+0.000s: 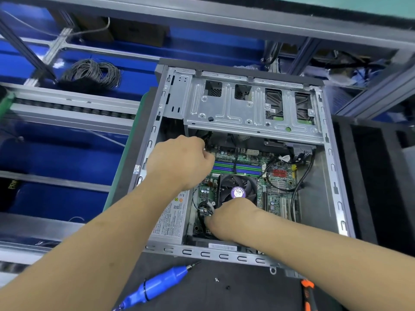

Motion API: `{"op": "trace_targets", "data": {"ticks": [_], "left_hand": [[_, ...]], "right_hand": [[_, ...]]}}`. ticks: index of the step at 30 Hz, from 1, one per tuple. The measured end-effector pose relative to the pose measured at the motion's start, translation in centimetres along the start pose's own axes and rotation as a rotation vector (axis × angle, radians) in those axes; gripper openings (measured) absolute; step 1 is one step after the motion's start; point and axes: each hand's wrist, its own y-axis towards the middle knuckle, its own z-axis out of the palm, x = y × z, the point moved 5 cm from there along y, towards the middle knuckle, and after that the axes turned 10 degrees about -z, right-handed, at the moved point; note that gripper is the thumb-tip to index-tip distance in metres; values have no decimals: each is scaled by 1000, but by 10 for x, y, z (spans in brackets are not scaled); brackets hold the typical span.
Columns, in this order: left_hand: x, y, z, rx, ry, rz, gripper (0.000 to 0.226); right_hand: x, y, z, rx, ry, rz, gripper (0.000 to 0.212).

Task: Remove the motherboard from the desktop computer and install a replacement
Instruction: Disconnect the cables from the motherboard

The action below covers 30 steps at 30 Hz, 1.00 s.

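Head view: a blue electric screwdriver [157, 286] is lying at 6 o'clock, the right hand [226, 217] is pinching black cables [205, 209] beside the motherboard [258, 176] inside the open case [334, 176], the left hand [179, 162] is curling toward 12 o'clock, its hold undeterminable.

A single head-worn wide-angle view is given. The open computer case [242, 158] on the workbench [247, 288] is looked down upon steeply and from close, with both forearms seen entering from the bottom edge.
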Motion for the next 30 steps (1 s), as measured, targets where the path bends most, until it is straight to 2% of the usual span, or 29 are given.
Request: {"op": "trace_targets", "data": {"ticks": [4, 8, 12, 17, 22, 30], "left_hand": [[-1, -1, -1, -4, -12, 15, 31], [-2, -2, -2, -14, -25, 24, 32], [0, -6, -4, -71, -38, 31, 34], [1, -5, -5, -95, -52, 25, 35], [1, -4, -3, -104, -56, 28, 34], [0, -3, -5, -105, -68, 46, 33]], "right_hand": [[2, 1, -3, 16, -14, -32, 34], [-3, -8, -4, -124, 30, -99, 24], [-3, -10, -4, -193, 34, -120, 16], [-3, -5, -2, -241, 1, -145, 27], [-1, -2, -2, -225, -63, -179, 18], [-1, -15, -13, -212, -87, -193, 23]]}}
